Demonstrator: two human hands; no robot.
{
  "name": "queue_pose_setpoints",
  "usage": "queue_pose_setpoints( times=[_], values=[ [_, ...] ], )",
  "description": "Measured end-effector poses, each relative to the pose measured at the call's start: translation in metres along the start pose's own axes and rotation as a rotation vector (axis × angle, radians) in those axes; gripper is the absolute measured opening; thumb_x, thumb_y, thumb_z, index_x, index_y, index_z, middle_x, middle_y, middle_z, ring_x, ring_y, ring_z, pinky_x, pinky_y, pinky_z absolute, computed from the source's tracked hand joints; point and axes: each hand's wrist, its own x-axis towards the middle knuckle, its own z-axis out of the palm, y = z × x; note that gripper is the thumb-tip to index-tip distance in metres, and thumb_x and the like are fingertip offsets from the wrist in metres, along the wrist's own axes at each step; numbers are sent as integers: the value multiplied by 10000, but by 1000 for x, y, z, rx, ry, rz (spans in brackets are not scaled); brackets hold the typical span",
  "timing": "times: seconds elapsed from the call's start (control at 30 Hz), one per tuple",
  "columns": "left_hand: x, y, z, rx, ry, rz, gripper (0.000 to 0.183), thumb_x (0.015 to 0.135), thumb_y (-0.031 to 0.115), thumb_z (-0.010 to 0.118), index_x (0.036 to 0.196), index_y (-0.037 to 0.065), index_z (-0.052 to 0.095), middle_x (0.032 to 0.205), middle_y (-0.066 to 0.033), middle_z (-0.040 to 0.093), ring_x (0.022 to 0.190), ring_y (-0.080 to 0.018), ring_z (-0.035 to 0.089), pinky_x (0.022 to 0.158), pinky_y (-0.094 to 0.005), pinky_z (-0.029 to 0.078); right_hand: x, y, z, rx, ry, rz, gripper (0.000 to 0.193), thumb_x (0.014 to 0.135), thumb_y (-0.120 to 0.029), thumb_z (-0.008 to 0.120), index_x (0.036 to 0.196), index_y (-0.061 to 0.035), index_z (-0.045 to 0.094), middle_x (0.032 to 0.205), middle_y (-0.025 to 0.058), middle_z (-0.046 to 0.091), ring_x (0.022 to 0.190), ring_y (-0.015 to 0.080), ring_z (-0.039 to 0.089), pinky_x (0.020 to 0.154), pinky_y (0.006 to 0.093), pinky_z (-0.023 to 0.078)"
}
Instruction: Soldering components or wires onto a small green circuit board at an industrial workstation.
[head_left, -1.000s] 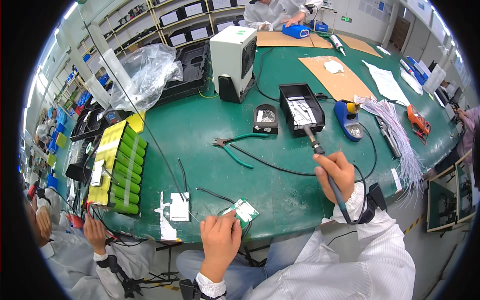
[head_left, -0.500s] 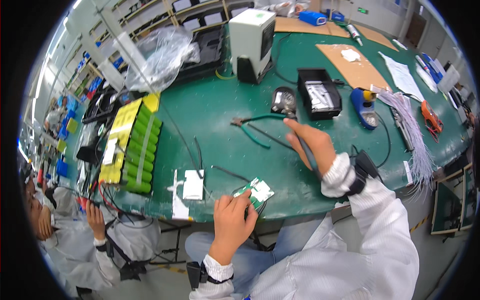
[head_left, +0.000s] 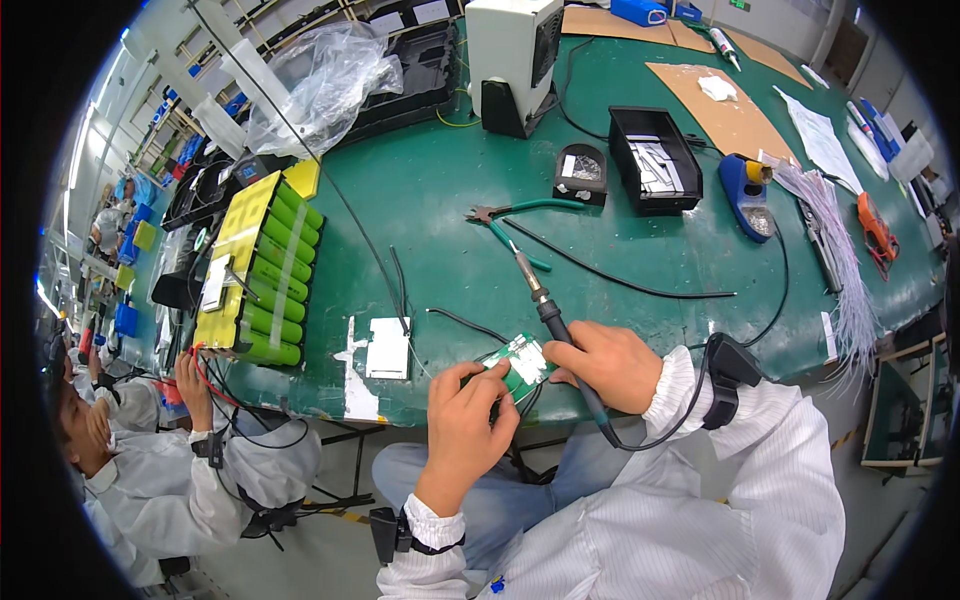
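Observation:
My right hand (head_left: 612, 368) is closed around the handle of a soldering iron (head_left: 552, 318). The iron's bare tip points up and away, beside the green-handled cutting pliers (head_left: 489, 214) that lie spread on the bench. At the bench's near edge, my left hand (head_left: 462, 422) has its fingers closed on the lower left of a small green circuit board (head_left: 528, 362) with white patches. My right fingertips are close by the board's right side; whether they touch it I cannot tell. A black wire (head_left: 470, 323) runs to the board. Left of it lies a white rectangular piece (head_left: 388, 348).
A green-celled battery pack (head_left: 275, 275) stands left, near a co-worker's hand (head_left: 193, 385). Behind the pliers are a black tip cleaner (head_left: 580, 175) and a black bin of white strips (head_left: 655, 165). A blue iron stand (head_left: 747, 200), white wires (head_left: 835, 270) and loose black cable (head_left: 620, 277) lie rightward.
My right hand has drawn the soldering iron back from the tip cleaner, toward me and beside the circuit board. My left hand stays at the board. The view has shifted slightly.

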Motion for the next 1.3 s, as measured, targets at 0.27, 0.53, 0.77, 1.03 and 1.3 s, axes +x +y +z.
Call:
queue_pose_setpoints(
  times=[0.27,0.53,0.77,1.03,1.3],
  values=[
    [3,-1,-3,-14,-42,23,158,810,52,756,928,56,651,1211,-99,785,1202,-344,635,998,-488,472,4,12,-3,35,-37,6,308,968,-250,741,1213,-112,615,931,120,550,831,320,655,663,450,554],
    [10,5,2,-48,-56,54,150,807,53,754,933,42,674,1222,-111,776,1143,-340,658,983,-489,484,4,25,1,13,34,90,274,994,-215,707,1227,-132,589,936,144,550,794,362,665,661,472,543],
    [16,9,4,-30,-63,91,160,810,40,752,948,25,673,1220,-127,770,1095,-323,666,954,-479,504,15,34,-1,19,61,94,267,970,-162,727,1163,-108,551,950,160,552,806,397,665,680,490,543],
    [23,16,14,44,-61,65,245,844,36,751,1086,18,723,961,-65,732,969,-280,642,876,-440,493,16,35,-5,86,100,119,294,963,-150,738,1195,-104,563,983,167,573,854,410,666,720,491,546],
    [26,12,17,-28,-20,67,267,864,0,747,1130,-8,724,905,-85,718,834,-276,580,758,-403,495,-4,3,-6,90,76,133,611,789,-373,923,1210,-69,602,1243,160,674,971,364,606,880,453,511]
  ],
)
